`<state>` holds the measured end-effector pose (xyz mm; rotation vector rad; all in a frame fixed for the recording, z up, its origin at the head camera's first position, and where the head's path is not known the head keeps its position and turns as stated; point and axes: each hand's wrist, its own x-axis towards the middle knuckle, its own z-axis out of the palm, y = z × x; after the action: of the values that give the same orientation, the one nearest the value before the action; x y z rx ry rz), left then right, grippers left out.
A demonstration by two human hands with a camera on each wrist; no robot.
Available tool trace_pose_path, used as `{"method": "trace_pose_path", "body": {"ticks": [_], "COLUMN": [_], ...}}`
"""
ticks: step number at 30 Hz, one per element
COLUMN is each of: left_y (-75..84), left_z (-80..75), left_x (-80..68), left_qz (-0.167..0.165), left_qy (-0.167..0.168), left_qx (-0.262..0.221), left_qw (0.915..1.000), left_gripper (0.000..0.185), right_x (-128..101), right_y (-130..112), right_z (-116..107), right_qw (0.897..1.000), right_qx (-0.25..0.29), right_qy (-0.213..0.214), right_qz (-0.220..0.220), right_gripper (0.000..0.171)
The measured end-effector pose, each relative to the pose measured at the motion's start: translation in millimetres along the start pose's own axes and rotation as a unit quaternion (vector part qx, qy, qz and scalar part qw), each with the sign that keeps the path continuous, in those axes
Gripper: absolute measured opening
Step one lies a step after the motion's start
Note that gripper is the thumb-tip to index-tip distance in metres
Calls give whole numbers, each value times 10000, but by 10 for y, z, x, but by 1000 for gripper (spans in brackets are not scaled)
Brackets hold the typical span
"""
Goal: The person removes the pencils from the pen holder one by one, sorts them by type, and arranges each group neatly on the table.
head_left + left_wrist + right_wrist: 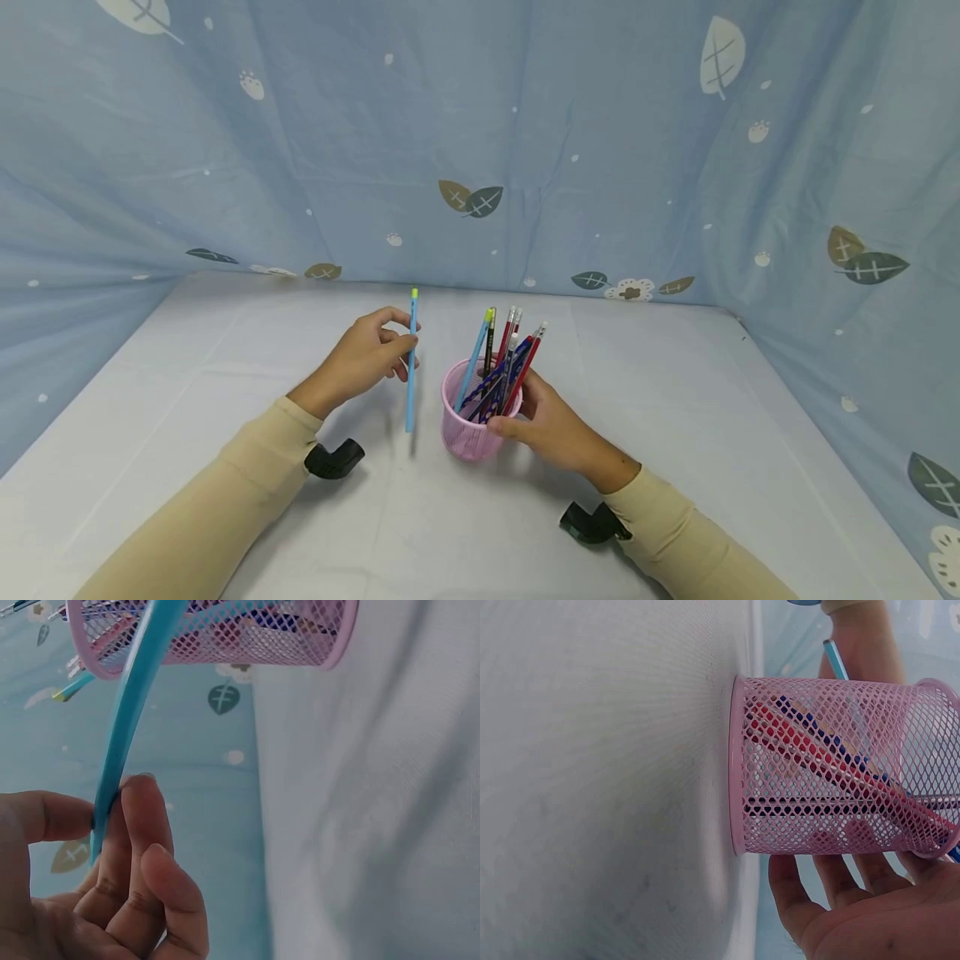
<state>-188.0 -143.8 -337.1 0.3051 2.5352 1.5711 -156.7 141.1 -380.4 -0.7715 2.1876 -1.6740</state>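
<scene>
Between thumb and fingers, my left hand (367, 354) pinches a light blue pencil (411, 375), held upright with its yellow-green end at the top. In the left wrist view the same pencil (131, 712) crosses in front of the cup. My right hand (555, 421) grips a pink mesh pencil cup (468, 446) from the right, thumb near the rim and fingers round the far side. Several pencils stand in the cup: another light blue one (472, 362), red ones (525, 367), dark and blue-patterned ones. Through the mesh in the right wrist view, their lower ends show inside the cup (817, 844).
A white cloth (637, 375) covers the table under both hands. Behind and at the sides hangs a blue curtain (600, 150) with a leaf print. Black curved pieces (335, 459) sit at both wrists, by the beige sleeves (225, 492).
</scene>
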Motion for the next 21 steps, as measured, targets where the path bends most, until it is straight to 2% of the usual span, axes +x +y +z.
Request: {"method": "trace_pose_path", "body": {"ticks": [10, 16, 21], "left_y": [-72, -111, -150], "left_z": [-14, -26, -29], "left_x": [56, 70, 71], "left_qz": [-279, -596, -707], "left_qy": [-139, -472, -714], "left_qx": [211, 398, 508], "left_qw": [9993, 9963, 9936], "left_gripper": [31, 32, 31], "right_x": [2, -9, -6], "right_y": [-3, -5, -8], "right_z": [-12, -11, -6], "right_qw": [10000, 9999, 9999], "right_qx": [-66, -63, -62], "right_qy": [-4, 17, 14], "right_qz": [28, 109, 109], "right_gripper": [87, 88, 89]}}
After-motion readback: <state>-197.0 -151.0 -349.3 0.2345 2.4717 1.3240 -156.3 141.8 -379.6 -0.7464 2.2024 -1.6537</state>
